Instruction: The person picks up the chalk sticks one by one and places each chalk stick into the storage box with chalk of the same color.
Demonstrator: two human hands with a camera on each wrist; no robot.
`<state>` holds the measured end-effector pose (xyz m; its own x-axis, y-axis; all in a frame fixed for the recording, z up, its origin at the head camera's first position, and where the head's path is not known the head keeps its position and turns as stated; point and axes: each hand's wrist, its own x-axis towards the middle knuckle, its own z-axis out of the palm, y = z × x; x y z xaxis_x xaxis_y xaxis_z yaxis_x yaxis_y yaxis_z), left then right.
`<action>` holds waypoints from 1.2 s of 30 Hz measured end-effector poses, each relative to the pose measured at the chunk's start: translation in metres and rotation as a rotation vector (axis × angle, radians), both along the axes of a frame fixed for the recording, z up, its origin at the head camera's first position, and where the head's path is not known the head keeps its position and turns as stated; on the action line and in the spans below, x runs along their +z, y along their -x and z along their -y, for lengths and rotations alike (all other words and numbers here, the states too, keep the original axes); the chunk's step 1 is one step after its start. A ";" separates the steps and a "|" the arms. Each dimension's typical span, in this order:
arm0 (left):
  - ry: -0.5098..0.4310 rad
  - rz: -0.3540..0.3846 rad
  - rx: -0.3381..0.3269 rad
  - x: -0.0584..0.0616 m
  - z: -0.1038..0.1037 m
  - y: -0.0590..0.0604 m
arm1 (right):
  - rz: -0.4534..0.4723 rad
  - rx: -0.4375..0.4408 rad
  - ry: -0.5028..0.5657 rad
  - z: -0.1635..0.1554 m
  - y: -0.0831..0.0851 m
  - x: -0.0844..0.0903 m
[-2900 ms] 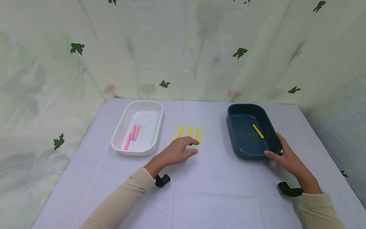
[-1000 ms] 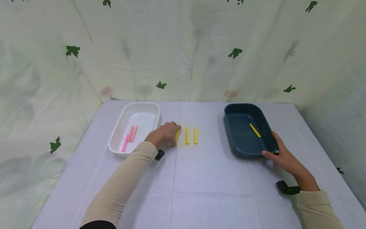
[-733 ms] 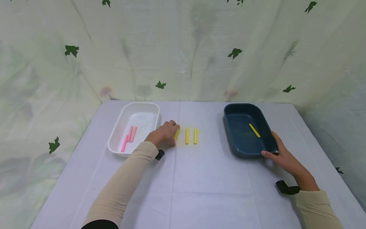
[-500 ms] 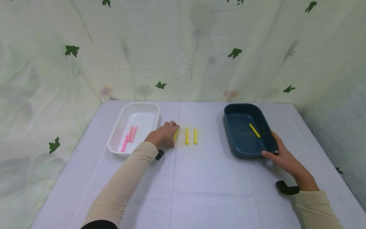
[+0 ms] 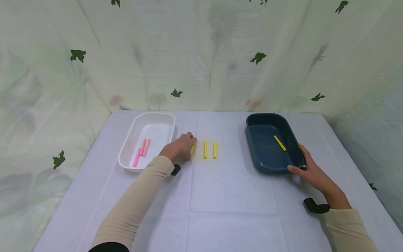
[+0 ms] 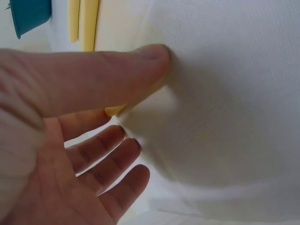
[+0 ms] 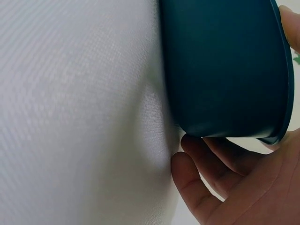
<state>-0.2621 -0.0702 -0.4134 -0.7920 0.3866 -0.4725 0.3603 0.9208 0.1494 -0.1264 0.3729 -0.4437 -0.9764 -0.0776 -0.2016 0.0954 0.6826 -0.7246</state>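
My left hand (image 5: 178, 147) pinches the leftmost yellow chalk stick (image 5: 192, 149) on the white cloth, mostly covering it in the head view. In the left wrist view the thumb lies over the chalk, whose end (image 6: 114, 110) shows at the index fingertip; the other fingers are spread. Two more yellow chalk sticks (image 5: 205, 149) lie parallel just to its right. My right hand (image 5: 316, 175) grips the near right corner of a dark blue tray (image 5: 262, 150), thumb on the rim and fingers against the outer wall. One yellow chalk stick (image 5: 279, 143) lies inside that tray.
Left of my left hand stands a white tray (image 5: 160, 131) with three pink chalk sticks (image 5: 146, 147) in it. Yellow dust marks the white tablecloth (image 5: 233, 196) around the chalk. A pale leaf-patterned curtain (image 5: 201, 56) hangs behind the table.
My left hand has moved from over the yellow row to its left end and taken the leftmost chalk, which has shifted slightly left. My right hand keeps its grip on the blue tray.
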 end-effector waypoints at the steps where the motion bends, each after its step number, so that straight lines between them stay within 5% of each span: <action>1: -0.002 -0.005 -0.003 0.000 0.000 0.000 | 0.001 -0.002 -0.003 0.000 0.000 0.000; 19: 0.002 -0.013 -0.010 0.000 -0.001 0.003 | 0.000 -0.008 0.015 0.000 0.000 0.001; 27: -0.272 -0.043 0.011 -0.008 0.007 0.015 | -0.015 -0.005 0.016 -0.002 0.000 -0.001; 36: -0.546 -0.056 0.063 0.004 0.008 0.011 | -0.006 -0.008 0.022 -0.002 0.000 -0.001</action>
<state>-0.2727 -0.0787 -0.4091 -0.8395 0.5150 -0.1734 0.3282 0.7348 0.5936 -0.1260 0.3747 -0.4449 -0.9781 -0.0743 -0.1943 0.0964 0.6660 -0.7397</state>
